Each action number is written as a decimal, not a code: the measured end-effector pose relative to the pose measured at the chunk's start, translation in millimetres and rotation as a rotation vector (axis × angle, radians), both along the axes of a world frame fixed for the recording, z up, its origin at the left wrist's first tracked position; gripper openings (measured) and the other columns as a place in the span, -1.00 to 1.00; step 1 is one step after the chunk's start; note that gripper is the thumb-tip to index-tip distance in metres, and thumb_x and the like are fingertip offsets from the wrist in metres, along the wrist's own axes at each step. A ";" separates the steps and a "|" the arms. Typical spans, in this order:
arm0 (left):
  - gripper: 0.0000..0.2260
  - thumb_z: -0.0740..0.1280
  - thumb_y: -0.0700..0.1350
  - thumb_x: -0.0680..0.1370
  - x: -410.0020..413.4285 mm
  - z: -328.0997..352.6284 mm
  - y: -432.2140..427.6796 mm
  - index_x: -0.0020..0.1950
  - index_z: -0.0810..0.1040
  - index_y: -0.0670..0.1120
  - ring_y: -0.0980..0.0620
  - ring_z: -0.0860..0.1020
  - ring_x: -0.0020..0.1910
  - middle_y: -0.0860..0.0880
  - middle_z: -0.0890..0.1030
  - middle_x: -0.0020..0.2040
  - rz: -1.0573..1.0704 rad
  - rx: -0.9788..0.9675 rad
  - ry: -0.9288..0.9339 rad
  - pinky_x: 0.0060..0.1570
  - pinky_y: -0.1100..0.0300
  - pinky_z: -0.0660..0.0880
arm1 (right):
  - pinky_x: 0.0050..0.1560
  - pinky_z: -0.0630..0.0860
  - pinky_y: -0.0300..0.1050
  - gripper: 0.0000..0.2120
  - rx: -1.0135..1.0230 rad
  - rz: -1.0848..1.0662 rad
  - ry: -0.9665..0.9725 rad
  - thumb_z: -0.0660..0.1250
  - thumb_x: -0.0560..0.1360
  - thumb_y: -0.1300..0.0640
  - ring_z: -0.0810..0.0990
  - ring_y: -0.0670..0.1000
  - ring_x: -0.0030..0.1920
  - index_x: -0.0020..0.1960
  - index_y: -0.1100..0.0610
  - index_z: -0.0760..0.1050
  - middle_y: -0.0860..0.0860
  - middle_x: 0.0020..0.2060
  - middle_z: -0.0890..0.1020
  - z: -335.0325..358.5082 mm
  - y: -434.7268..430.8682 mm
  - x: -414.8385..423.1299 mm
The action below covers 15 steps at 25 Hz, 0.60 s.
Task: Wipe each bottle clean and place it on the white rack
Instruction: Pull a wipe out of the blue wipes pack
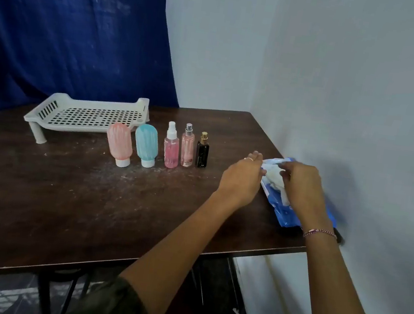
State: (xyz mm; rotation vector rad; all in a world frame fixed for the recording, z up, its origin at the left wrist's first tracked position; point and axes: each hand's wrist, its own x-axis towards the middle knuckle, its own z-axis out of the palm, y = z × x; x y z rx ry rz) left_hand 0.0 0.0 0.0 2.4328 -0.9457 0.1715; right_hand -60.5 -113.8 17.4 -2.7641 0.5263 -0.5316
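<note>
At right edge of desk (61, 203) — right hand (302, 189) fingers pinch white wipe (273, 179) at blue pack (285, 213) | left hand (242, 180) fingers touch pack's left edge, hold cannot be told | five bottles (171, 149) stand upright in a row mid-desk — just in front of white rack (86, 116)

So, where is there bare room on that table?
The near stretch of table, in front of the bottles and left of the left hand, is bare. The rack holds nothing. Crowded: the right edge, where the right hand pinches a wipe at the pack.
</note>
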 end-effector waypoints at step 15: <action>-0.71 0.23 -0.30 0.50 2.0 -13.4 -51.2 0.14 0.60 -0.06 -0.10 0.57 0.02 -0.09 0.62 0.05 -0.041 0.107 -0.055 -0.16 0.13 0.43 | -0.01 0.42 -0.10 -0.81 -0.036 -0.117 0.344 0.21 0.56 0.16 0.54 0.15 0.06 0.10 0.24 0.48 0.15 -0.02 0.57 -15.0 -24.5 16.6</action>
